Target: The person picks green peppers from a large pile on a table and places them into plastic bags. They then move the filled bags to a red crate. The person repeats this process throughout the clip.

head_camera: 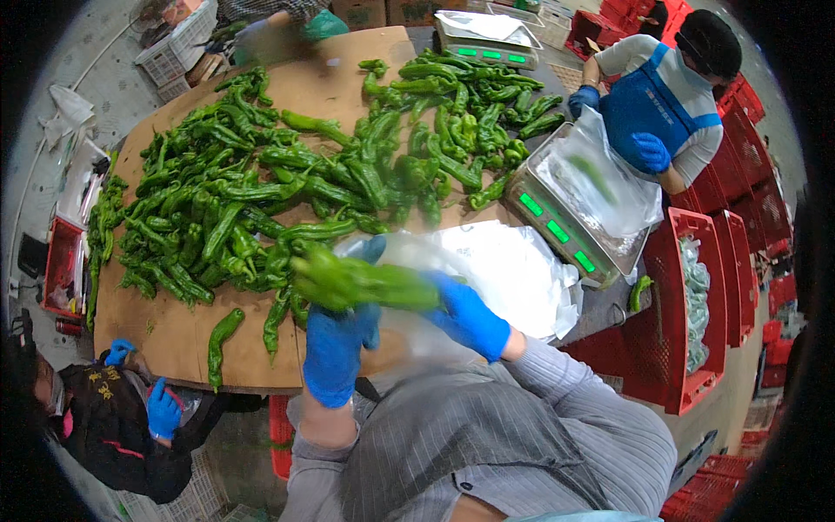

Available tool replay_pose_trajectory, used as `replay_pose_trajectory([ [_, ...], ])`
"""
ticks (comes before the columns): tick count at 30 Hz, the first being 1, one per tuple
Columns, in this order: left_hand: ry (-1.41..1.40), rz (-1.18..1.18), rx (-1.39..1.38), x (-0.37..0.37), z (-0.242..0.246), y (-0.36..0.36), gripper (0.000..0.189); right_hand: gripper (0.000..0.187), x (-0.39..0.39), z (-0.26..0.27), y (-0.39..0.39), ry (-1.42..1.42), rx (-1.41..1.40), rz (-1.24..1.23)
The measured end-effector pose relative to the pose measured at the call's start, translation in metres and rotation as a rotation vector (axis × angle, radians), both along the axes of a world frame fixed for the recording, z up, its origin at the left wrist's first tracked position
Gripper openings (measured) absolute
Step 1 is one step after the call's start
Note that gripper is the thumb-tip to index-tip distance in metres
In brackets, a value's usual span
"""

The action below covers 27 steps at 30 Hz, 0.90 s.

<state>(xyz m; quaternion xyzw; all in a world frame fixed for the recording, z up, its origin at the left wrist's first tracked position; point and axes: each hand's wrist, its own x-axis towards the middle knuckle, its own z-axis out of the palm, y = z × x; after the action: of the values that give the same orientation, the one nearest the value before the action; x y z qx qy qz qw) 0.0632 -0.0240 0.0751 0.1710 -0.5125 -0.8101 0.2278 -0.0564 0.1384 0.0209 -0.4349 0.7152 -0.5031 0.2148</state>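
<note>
Both my hands wear blue gloves. Several long green peppers [365, 284], blurred by motion, lie across my left hand [339, 346], whose fingers reach up around them. My right hand [473, 316] grips the right end of this bunch. A clear plastic bag [414, 329] shows behind and below the peppers; which hand holds it is hard to tell. Beyond my hands, a large heap of green peppers [215, 189] spreads over the cardboard-covered table [254, 355]. A stack of white plastic bags [505, 271] lies to the right of the bunch.
At right, a digital scale [554, 228] carries a plastic bag with a pepper. Another scale [489, 39] stands at the back. A red crate [672, 326] holds bagged goods. One co-worker [652, 98] stands beyond the near scale, another [124, 417] at left; a third person's sleeve [254, 8] shows at the far edge.
</note>
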Motion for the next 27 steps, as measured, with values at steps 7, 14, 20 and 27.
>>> replay_pose_trajectory([
  [7,-0.124,0.06,-0.367,0.01,0.018,-0.01,0.038,0.043,-0.023,-0.026,0.04,0.21,0.47,0.062],
  [14,-0.002,-0.049,0.017,0.008,0.017,-0.004,0.071,0.024,-0.14,-0.007,-0.002,-0.215,-0.144,-0.19],
  [20,0.035,-0.061,0.002,0.016,0.017,-0.001,0.064,0.051,-0.224,-0.105,-0.066,0.64,0.433,-0.524],
  [27,0.109,-0.036,0.047,0.015,0.005,-0.007,0.062,0.05,-0.166,-0.036,-0.016,-0.512,-0.229,-0.112],
])
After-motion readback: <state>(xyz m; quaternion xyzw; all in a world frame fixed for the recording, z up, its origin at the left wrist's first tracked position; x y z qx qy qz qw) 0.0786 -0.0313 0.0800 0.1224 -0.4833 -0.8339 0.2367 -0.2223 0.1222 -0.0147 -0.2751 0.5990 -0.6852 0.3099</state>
